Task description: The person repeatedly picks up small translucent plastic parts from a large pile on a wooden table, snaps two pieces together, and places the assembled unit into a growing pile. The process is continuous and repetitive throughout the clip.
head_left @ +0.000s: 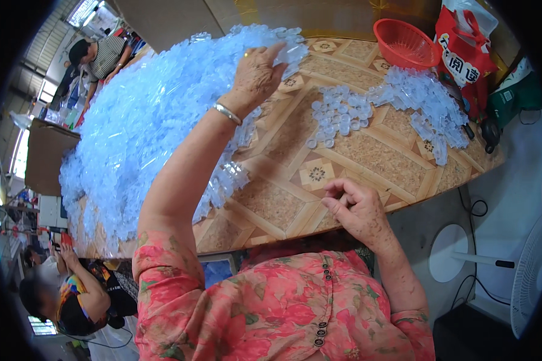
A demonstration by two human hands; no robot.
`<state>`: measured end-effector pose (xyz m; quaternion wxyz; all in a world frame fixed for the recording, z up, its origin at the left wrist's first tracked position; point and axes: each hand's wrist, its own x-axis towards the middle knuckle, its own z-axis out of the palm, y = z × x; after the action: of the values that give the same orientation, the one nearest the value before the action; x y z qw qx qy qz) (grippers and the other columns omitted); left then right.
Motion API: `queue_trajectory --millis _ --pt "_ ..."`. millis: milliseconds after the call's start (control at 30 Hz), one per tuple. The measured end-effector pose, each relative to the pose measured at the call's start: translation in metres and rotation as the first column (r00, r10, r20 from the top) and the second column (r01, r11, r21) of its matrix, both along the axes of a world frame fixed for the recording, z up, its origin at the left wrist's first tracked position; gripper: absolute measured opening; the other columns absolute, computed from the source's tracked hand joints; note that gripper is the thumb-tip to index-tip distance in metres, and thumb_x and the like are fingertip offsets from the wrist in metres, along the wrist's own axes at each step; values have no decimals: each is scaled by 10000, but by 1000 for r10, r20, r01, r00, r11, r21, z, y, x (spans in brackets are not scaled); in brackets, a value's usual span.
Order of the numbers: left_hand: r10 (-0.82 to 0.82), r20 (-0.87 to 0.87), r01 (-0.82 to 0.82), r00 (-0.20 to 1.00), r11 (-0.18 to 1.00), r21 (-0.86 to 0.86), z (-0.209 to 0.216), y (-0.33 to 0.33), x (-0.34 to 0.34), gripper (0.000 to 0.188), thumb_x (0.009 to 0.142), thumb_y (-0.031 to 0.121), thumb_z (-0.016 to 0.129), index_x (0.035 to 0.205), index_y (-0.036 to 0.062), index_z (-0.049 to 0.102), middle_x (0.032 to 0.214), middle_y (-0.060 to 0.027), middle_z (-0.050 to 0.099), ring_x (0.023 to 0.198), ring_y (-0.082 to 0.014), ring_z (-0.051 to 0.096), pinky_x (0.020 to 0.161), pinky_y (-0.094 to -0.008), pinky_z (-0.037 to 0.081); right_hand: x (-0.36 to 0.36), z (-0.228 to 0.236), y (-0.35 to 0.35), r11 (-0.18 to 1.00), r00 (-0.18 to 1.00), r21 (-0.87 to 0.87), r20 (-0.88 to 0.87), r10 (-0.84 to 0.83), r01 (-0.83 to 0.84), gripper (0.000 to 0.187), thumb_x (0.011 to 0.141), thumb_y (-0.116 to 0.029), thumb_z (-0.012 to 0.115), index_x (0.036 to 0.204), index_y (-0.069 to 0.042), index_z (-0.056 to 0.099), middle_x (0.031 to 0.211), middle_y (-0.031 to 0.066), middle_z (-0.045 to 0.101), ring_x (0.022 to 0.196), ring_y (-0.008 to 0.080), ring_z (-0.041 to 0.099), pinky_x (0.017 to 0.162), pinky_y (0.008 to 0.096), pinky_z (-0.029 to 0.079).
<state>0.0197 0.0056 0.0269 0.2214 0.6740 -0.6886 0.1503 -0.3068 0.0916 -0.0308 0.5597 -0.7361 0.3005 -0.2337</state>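
My left hand [258, 75], with a ring and a silver bangle, reaches over the far right edge of a big heap of clear bluish plastic pieces [156, 102]. Its thumb and forefinger are apart beside a clear piece [292, 55]; the other fingers are partly hidden. Near the table's front edge, my right hand [358, 212] is closed, fingertips curled to the thumb. Anything inside it is too small or hidden to make out. Small round clear caps [343, 117] lie beyond it on the patterned table [277, 204]. Right of them is a smaller pile of clear tube-like pieces [424, 102].
A red plastic basket [406, 45] and a red bag [467, 57] stand at the far right. Cardboard [307, 18] rises behind the table. A white fan [530, 277] is at the right. Other people [99, 57] are at the left, one [81, 298] near the lower corner.
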Motion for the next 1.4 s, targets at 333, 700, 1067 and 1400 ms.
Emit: queue_trajectory --millis 333,700,1067,1400 --pt "108 -944 493 -313 868 -64 -16 145 -86 522 1098 407 367 1368 -16 510 1112 -189 691 999 -250 686 932 -392 542 1 -3 5 985 995 159 61 -82 72 292 930 -136 716 1162 19 629 875 44 675 616 59 589 581 251 494" --pt "155 -927 532 -341 845 -54 -54 175 -130 571 1099 426 364 1353 -54 538 994 -153 702 854 -188 691 810 -342 580 4 -10 1 969 944 239 300 -139 67 443 1001 -242 653 1363 -27 515 1048 51 640 648 28 581 500 170 467" --pt "127 -903 504 -409 857 -108 -45 184 -142 544 1103 364 384 1377 -90 502 1164 -189 676 898 -194 702 820 -299 601 10 -18 6 974 947 173 260 -191 149 295 995 -204 663 1242 -48 613 854 -6 665 625 10 580 497 160 457" --pt "74 -894 488 -442 856 -171 -47 179 -122 541 1107 358 371 1359 -100 513 1219 -229 663 893 -192 699 770 -288 595 6 -7 -4 971 949 165 234 -211 175 263 990 -194 670 1208 -53 633 783 -26 657 626 23 591 524 183 475"
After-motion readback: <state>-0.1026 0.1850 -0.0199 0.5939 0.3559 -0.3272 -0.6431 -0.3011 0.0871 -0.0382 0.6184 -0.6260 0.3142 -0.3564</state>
